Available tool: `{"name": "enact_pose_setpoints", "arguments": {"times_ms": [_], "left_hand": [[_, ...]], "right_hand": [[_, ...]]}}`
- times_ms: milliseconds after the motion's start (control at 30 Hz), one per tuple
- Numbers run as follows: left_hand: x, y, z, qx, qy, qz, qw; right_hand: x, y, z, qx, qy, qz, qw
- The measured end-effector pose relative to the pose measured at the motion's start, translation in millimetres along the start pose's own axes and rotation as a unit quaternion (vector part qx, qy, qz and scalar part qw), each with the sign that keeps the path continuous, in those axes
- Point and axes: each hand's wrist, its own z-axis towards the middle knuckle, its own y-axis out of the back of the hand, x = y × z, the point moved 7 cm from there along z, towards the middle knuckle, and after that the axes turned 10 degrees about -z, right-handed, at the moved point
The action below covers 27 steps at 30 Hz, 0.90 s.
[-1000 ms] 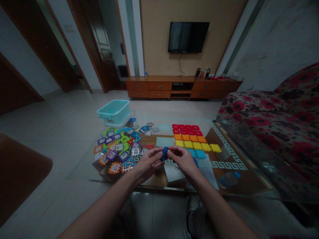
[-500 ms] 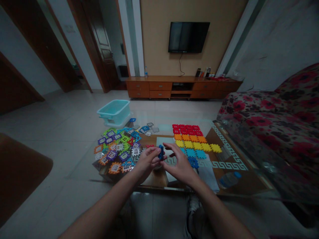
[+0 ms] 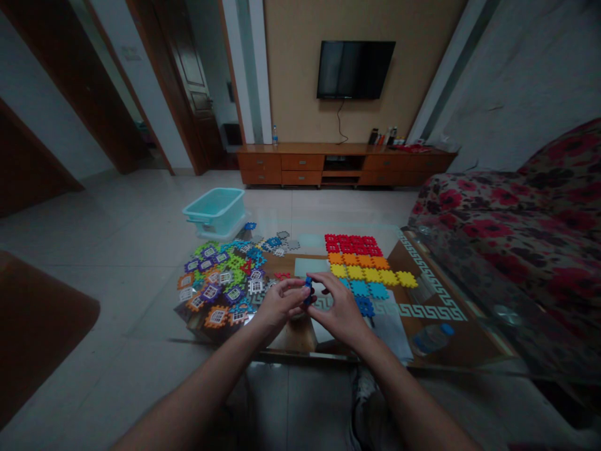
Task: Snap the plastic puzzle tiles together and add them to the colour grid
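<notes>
Between my hands, above the front of the glass table (image 3: 300, 250), a small dark blue interlocking plastic tile (image 3: 308, 290) is held upright, seen nearly edge-on. My left hand (image 3: 282, 305) pinches it from the left with thumb and fingers. From the right, my right hand (image 3: 337, 307) has its index finger at the tile's top edge and its thumb near the bottom. A blue tile (image 3: 364, 306) lies just right of my right hand, below rows of light blue tiles (image 3: 360, 288), yellow tiles (image 3: 370, 275), orange tiles (image 3: 359, 260) and red tiles (image 3: 352, 244).
A mixed heap of tiles (image 3: 218, 275) covers the table's left side, some with white window inserts. Behind it stands a turquoise tub (image 3: 216, 213). Paper sheets (image 3: 393, 329) and a plastic bottle (image 3: 432, 339) lie at front right. A flowered sofa (image 3: 507, 207) stands right.
The blue tile has shifted slightly right and down. My right index finger and thumb have closed onto its edges, while my left hand keeps its pinch.
</notes>
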Motion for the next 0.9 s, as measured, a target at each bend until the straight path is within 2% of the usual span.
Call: {"name": "enact_pose_setpoints", "arguments": {"times_ms": [600,767,900], "left_hand": [[-0.7,-3.5,-1.5,0.022,-0.004,0.017,1.0],[1.7,-2.1,1.0,0.007,0.025,-0.016,1.0],[1.9,-2.2,1.7,0.015,0.023,0.002,1.0]], "right_hand": [[-0.6,-0.8,-1.0,0.006,-0.002,-0.004,1.0],[-0.2,1.0,-0.5,-0.005,0.001,-0.018,1.0],[0.9,0.7,-0.2,-0.001,0.011,-0.021,1.0]]}}
